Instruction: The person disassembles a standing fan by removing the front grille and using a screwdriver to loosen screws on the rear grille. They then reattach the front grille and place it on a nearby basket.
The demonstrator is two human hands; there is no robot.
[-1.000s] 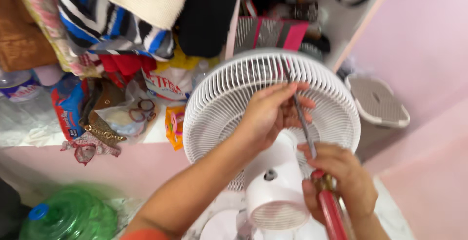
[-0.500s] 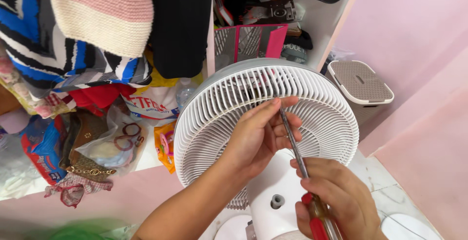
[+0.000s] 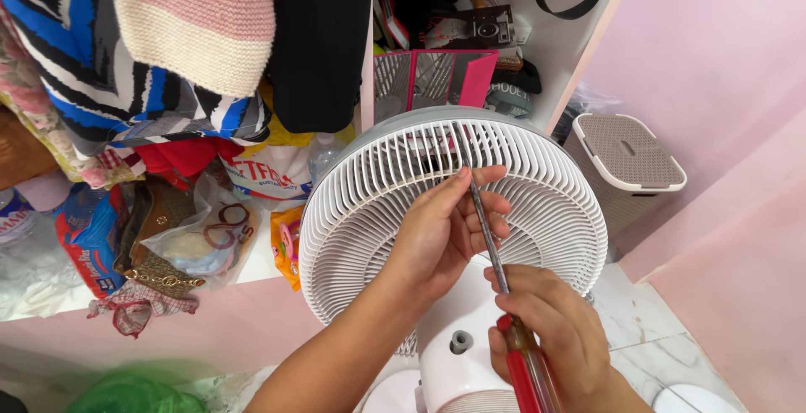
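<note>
The white fan grille (image 3: 369,203), round and finely ribbed, is seen at the middle of the view, tilted towards the camera above the fan's white motor housing (image 3: 457,354), which carries a small grey knob (image 3: 460,342). The left hand (image 3: 441,232) is laid against the face of the grille, its fingers curled around the metal shaft of a screwdriver (image 3: 491,249) near the tip. The right hand (image 3: 558,329) is closed around the screwdriver's red handle lower down, so that the tool is held slanting upwards with its tip set at the grille's upper ribs (what exactly the tip meets cannot be told).

The room is walled in pale pink, and a pink ledge is seen running below a white shelf (image 3: 252,272) to the left of the fan. On that shelf a clear plastic bag (image 3: 197,241), a brown bag with a chain (image 3: 151,245) and some blue packets are heaped. Above them, clothes are hung close together: a blue, black and white striped garment (image 3: 92,69), a pink and cream knit (image 3: 201,27) and a black garment (image 3: 323,44). Behind the fan, a pink wire-sided basket (image 3: 432,77) is stood in a white cupboard compartment. At the right, a grey lidded bin (image 3: 625,161) is placed against the wall, on a floor of pale marbled tile (image 3: 646,329). Something green (image 3: 126,392) is blurred at the lower left
</note>
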